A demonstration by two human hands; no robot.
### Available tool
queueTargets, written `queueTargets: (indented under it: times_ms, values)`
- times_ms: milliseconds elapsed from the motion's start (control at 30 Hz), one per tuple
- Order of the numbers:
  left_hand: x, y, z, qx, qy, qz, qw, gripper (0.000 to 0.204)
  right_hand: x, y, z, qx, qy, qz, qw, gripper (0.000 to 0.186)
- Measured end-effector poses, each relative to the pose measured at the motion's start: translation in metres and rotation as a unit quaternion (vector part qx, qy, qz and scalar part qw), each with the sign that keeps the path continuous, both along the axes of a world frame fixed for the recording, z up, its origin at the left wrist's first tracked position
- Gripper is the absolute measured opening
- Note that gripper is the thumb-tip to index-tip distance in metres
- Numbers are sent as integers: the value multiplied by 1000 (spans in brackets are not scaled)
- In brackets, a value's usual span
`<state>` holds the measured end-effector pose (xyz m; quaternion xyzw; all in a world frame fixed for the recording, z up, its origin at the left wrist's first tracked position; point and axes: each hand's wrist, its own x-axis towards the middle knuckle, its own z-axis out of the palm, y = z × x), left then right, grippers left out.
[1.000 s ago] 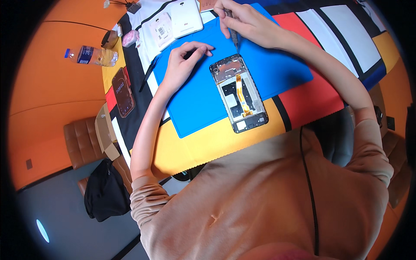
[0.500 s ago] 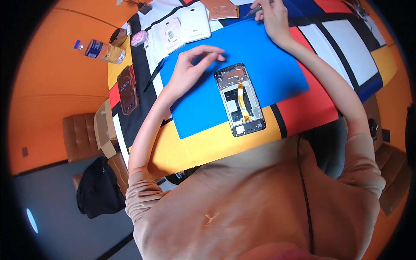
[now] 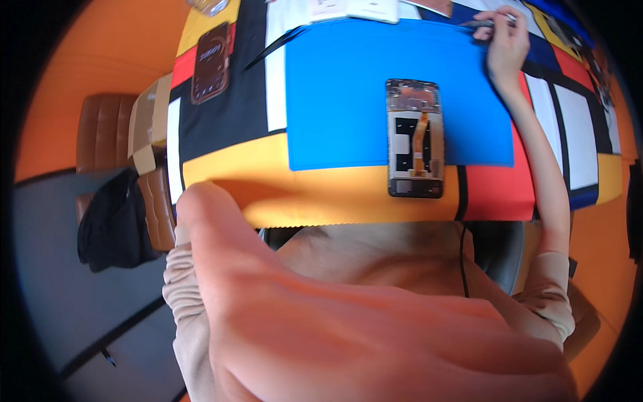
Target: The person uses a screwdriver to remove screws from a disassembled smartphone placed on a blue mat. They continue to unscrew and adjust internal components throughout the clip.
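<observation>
An opened phone (image 3: 415,137), its back off and an orange ribbon cable showing, lies upright on a blue mat (image 3: 335,100), its lower end over the mat's near edge. My right hand (image 3: 506,47) rests at the mat's far right corner, closed around a thin dark tool (image 3: 483,23). My left hand (image 3: 348,321) is raised very close to the camera; it is large and blurred, fills the lower picture, and hides my lap. Whether it holds anything cannot be seen.
The table wears a cloth of yellow, red, black, white and blue blocks (image 3: 221,167). A brown phone (image 3: 211,60) lies at its left, a thin black strip (image 3: 274,50) beside the mat, white parts (image 3: 348,8) at the far edge. Cardboard box (image 3: 147,120), brown chair (image 3: 100,141), black bag (image 3: 110,221) at left.
My left hand has left the mat beside the phone and come up close to the camera. My right hand moved to the far right corner with the tool. The view tilted down.
</observation>
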<state>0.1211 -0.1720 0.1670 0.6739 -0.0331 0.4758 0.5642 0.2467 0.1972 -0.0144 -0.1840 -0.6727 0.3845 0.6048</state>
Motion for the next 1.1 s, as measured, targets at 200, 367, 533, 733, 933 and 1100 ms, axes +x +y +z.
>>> queueTargets:
  times_ms: [200,367,533,733,933,1100]
  values:
    - [4,-8,-15,-20,-40,-26,999,21,1,1,4,36,-50,14,998,17]
    - [2,-1,-16,-29,-54,-62,996,21,-10,-26,12,-43,-19,-72,996,19]
    - [2,2,-19,-28,-73,-81,994,20,-6,-20,5,-19,-50,-96,994,19]
    - [9,-21,-17,-12,-56,-40,998,20,0,1,4,-10,-41,-31,999,16]
    - [-2,-16,-5,0,-14,-40,999,20,-5,-13,-1,-59,-1,-51,997,23]
    - [-14,-5,18,28,36,-15,999,19,-11,-29,9,-53,-78,-101,990,20]
